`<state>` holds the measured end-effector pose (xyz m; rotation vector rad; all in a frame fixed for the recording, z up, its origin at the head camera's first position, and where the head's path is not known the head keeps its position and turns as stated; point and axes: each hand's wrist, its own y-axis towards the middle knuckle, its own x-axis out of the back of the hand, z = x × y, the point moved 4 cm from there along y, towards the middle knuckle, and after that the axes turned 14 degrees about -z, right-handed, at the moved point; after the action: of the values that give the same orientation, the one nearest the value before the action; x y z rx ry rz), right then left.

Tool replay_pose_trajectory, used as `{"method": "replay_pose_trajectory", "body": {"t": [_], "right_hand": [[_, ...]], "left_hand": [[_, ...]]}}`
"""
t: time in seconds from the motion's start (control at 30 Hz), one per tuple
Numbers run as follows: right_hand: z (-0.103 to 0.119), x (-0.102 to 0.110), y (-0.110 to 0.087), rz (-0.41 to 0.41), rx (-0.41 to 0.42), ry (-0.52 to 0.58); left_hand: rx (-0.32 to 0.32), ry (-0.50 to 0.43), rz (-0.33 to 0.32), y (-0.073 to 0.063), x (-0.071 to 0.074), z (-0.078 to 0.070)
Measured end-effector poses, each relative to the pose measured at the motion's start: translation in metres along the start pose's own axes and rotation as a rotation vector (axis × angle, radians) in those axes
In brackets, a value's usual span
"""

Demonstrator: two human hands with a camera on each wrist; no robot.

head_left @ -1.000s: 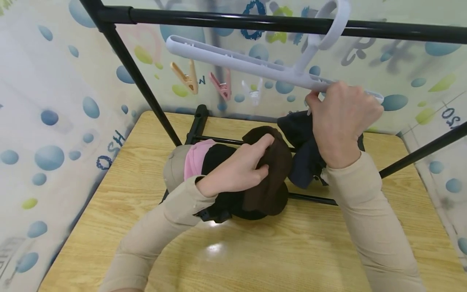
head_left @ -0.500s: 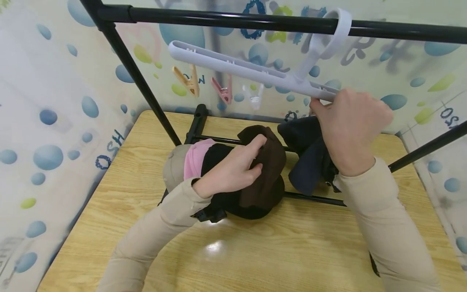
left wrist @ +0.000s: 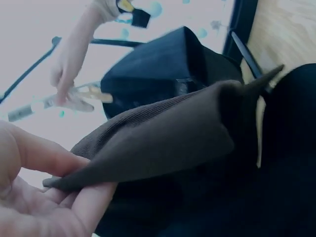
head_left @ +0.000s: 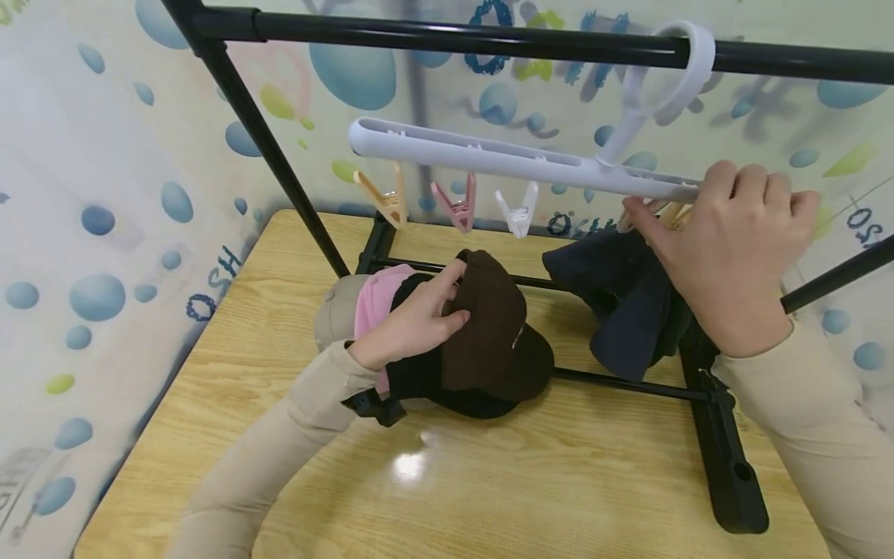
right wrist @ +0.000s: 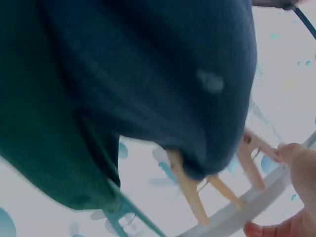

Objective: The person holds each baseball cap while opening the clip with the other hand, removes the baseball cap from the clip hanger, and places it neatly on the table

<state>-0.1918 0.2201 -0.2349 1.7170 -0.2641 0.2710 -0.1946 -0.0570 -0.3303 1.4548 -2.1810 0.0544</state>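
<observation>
My left hand [head_left: 412, 320] pinches the edge of a dark brown cap [head_left: 487, 326], the front one in a row of nested caps on the table. In the left wrist view the cap's edge [left wrist: 163, 143] lies between thumb and fingers. My right hand [head_left: 743, 248] grips the right end of a white clip hanger [head_left: 482, 155], thumb beside a beige clothespin [right wrist: 251, 158]. A navy cap [head_left: 628, 310] hangs under that end, pinned by clothespins. Beside it a green cap [right wrist: 44, 133] hangs from a teal clothespin [right wrist: 129, 217]. The hanger's hook loops over a black rail.
Three more clothespins, orange [head_left: 387, 194], pink [head_left: 459, 203] and white [head_left: 518, 208], dangle at the hanger's left. Pink [head_left: 373, 303] and beige [head_left: 334, 318] caps sit behind the brown one. The black rack [head_left: 447, 35] stands on a wooden table [head_left: 489, 489] against patterned walls.
The right hand, hanger and pinned caps have moved right along the rail, and the bar sits lower. The left hand has shifted slightly left; more of the brown cap's crown shows.
</observation>
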Motion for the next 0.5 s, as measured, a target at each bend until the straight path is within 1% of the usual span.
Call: {"method": "replay_pose_trajectory", "body": {"t": [0.1, 0.17, 0.2, 0.23, 0.3, 0.37, 0.4, 0.43, 0.5], "right_hand": [[-0.010, 0.000, 0.001, 0.025, 0.102, 0.085], [-0.017, 0.000, 0.002, 0.088, 0.150, 0.155], [-0.021, -0.002, 0.002, 0.148, 0.151, 0.191], [-0.026, -0.003, 0.002, 0.227, 0.137, 0.218], [-0.036, -0.008, 0.001, 0.411, 0.082, 0.260], [-0.045, -0.013, -0.001, 0.558, 0.024, 0.286], [-0.049, -0.014, -0.002, 0.610, -0.001, 0.301], [-0.052, -0.015, -0.003, 0.640, -0.016, 0.321], [-0.057, -0.015, -0.003, 0.623, -0.003, 0.376]], "left_hand": [[0.121, 0.000, -0.008, -0.004, 0.003, 0.013], [0.199, 0.024, 0.005, -0.008, 0.004, 0.021], [0.237, 0.035, 0.017, -0.010, 0.003, 0.024], [0.275, 0.042, 0.029, -0.012, 0.003, 0.027], [0.335, 0.036, 0.051, -0.015, 0.002, 0.032], [0.381, 0.016, 0.064, -0.018, 0.001, 0.036], [0.396, 0.007, 0.064, -0.019, 0.000, 0.037], [0.404, -0.001, 0.061, -0.020, 0.001, 0.038], [0.411, -0.015, 0.058, -0.021, 0.001, 0.039]]}}
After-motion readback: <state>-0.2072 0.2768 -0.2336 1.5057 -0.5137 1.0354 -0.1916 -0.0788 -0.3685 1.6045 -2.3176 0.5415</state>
